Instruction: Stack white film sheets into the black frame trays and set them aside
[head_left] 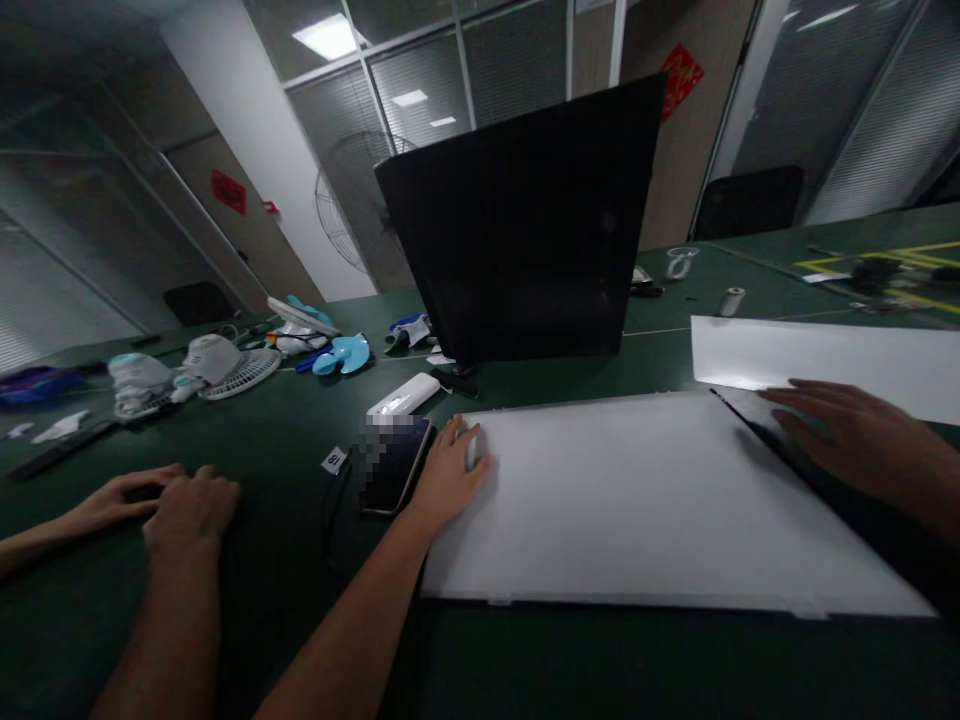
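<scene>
A large white rectangular panel (622,490) lies flat on the dark green table in front of me. My left hand (452,470) rests on its left edge with the fingers spread. Over at the right edge, my right hand (862,430) is stretched out above a dark strip (780,450) running slantwise along the panel. Thumb and fingers are apart there, and I see nothing between them; whether they touch the panel I cannot tell. Behind the right hand is a second white sheet (825,360). A phone (397,465) lies beside my left hand.
A large black screen panel (532,220) stands upright behind the white one. Another person's hands (191,505) rest at the left. Fan parts (240,370), a light-blue fan blade (342,355), a white oblong device (403,398), a clear cup (681,263) and a small cylinder (731,301) lie around.
</scene>
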